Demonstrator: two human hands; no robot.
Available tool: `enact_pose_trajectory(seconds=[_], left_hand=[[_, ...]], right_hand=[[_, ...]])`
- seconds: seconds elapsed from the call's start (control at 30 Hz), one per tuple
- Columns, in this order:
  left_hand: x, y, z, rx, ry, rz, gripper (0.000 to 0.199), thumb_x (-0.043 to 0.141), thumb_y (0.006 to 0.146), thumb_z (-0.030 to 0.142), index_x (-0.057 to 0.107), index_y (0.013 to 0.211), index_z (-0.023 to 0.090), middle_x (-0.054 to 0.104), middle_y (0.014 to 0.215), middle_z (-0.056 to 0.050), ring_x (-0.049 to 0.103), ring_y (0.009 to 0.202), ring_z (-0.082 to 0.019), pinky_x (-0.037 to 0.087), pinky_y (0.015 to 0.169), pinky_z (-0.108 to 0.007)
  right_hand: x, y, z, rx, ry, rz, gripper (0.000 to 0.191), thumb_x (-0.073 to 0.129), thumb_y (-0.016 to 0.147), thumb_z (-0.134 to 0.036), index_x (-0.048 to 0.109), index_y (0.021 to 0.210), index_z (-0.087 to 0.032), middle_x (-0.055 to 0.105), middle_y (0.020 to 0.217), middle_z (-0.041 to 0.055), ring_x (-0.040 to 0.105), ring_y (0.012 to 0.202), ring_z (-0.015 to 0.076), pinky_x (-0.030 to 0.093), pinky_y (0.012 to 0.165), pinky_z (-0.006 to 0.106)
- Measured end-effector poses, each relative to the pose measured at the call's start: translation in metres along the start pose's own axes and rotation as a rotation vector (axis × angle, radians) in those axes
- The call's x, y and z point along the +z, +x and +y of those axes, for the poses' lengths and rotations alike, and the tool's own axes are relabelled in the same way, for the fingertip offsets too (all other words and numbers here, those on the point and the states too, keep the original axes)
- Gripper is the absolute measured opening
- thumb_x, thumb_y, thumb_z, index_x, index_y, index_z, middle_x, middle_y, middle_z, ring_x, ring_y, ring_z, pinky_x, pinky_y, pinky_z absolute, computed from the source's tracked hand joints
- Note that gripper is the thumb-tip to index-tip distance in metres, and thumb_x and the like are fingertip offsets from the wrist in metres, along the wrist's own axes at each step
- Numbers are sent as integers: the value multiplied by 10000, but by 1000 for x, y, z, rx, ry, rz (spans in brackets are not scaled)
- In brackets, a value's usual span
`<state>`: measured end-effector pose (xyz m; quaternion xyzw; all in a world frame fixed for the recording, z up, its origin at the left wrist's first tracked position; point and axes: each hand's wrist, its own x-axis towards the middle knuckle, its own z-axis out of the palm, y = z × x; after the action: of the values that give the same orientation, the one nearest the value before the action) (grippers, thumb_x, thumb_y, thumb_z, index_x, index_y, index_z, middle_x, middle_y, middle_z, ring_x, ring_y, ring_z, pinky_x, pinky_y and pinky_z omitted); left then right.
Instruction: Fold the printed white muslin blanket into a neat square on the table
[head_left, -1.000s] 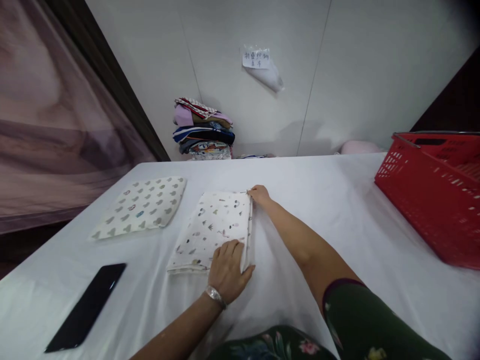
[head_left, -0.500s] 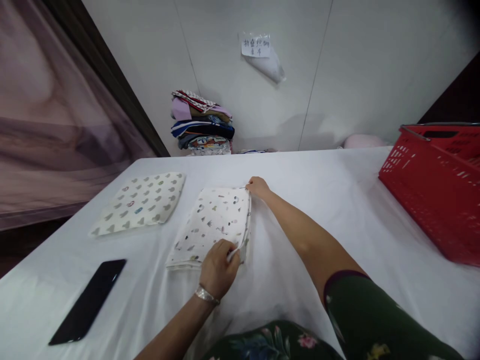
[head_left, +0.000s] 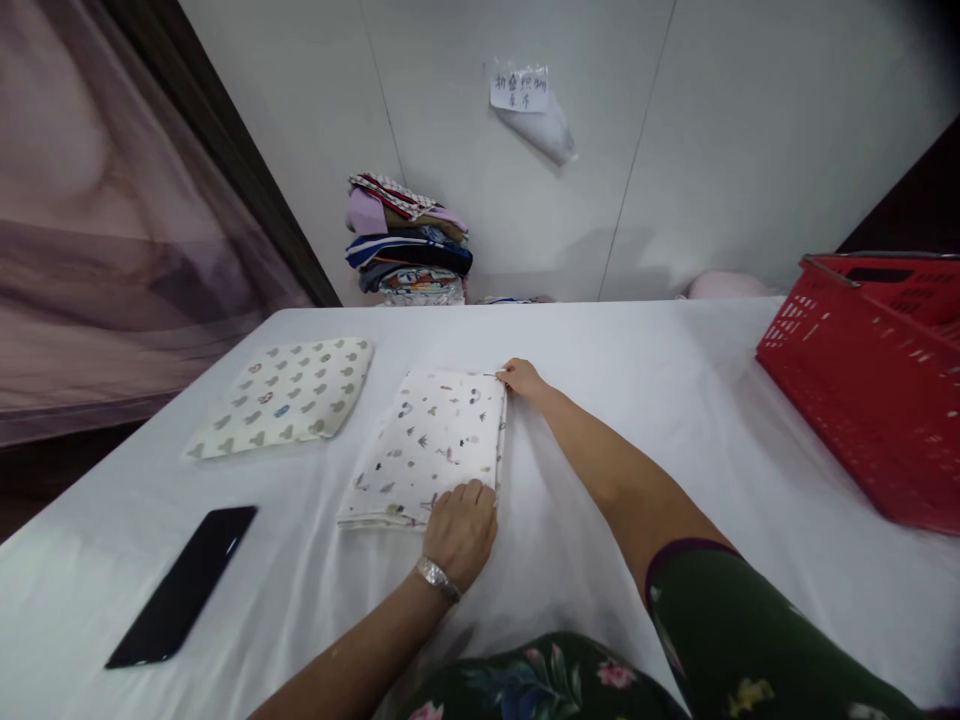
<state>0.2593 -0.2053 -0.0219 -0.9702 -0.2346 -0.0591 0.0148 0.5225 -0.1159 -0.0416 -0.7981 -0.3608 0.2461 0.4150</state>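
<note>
A white folded cloth (head_left: 427, 445) with small printed plants and rainbows lies flat on the white-covered table in front of me. My left hand (head_left: 461, 530), a silver bracelet at its wrist, is closed over the near right corner, and its curled fingers hide that corner. At the far right corner my right hand (head_left: 521, 380) pinches the cloth's edge between thumb and fingers. Several layers show along the cloth's near and right edges.
Left of it lies another folded cloth (head_left: 289, 395) with grey mouse-head shapes. A black phone (head_left: 184, 585) rests at the near left. A red basket (head_left: 870, 400) stands at the right. Behind the table's far edge rises a stack of folded fabrics (head_left: 409, 245).
My left hand has moved slightly right and turned knuckles up, bringing the near right corner down flat. My right hand stays at the far right corner.
</note>
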Motion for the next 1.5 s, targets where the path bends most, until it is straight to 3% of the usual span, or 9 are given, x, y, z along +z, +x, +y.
enact_pose_trajectory(seconds=[0.2,0.37,0.57,0.77,0.83,1.0,1.17,1.27,1.5], left_hand=[[-1,-2,-1,1,-18,-8,120,425,795,177,540,792,212,560,809,-47,518,785,-193,374,701,-342],[-9,1,-8,-35,-185,-52,268,414,842,428,541,761,206,571,820,-40,535,759,-172,376,660,-306],[-15,18,-19,-184,-296,-103,273,438,826,452,557,806,208,595,870,-22,566,785,-147,370,627,-261],[-11,34,-25,-343,-360,-194,187,472,785,344,564,711,199,610,724,-12,559,696,-152,352,595,-266],[-8,34,-29,-402,-470,-158,179,465,765,296,550,645,195,589,642,2,534,644,-138,339,578,-255],[2,30,-43,-590,-963,99,192,491,693,328,490,566,184,479,509,48,450,532,-99,330,530,-219],[5,28,-49,-761,-1315,96,222,529,639,393,463,588,187,361,429,87,328,406,-69,253,426,-206],[6,27,-45,-647,-1195,97,212,507,667,382,479,589,186,407,451,73,373,432,-79,293,454,-211],[1,25,-22,-248,-469,-2,166,444,782,282,555,697,193,573,693,3,516,647,-125,331,592,-247]], right_hand=[[4,-1,-2,-36,3,-9,144,566,762,-241,616,866,-156,640,748,12,560,632,101,413,615,209],[5,-3,5,-106,-149,78,140,577,743,-271,630,838,-184,638,847,17,548,772,128,397,723,240],[1,-20,11,-44,-72,217,200,515,769,-311,618,858,-165,638,847,27,554,776,136,400,719,240],[5,-50,7,-164,11,92,117,526,720,-248,616,704,-175,630,707,-9,550,680,122,404,669,222],[6,-58,6,-157,-5,74,99,539,706,-237,614,685,-176,628,698,-8,547,673,123,401,665,224],[6,-70,6,-55,40,16,90,516,690,-165,604,669,-173,596,629,-17,524,616,108,395,596,202],[8,-78,2,-14,98,-82,75,537,675,-137,601,642,-158,546,534,-38,454,473,67,363,498,173],[7,-78,-7,32,134,-120,125,515,738,-194,592,655,-144,544,513,-25,402,391,51,311,412,171],[8,-63,-19,102,81,-63,195,512,770,-276,552,650,-128,510,448,-4,439,378,79,273,371,181]])
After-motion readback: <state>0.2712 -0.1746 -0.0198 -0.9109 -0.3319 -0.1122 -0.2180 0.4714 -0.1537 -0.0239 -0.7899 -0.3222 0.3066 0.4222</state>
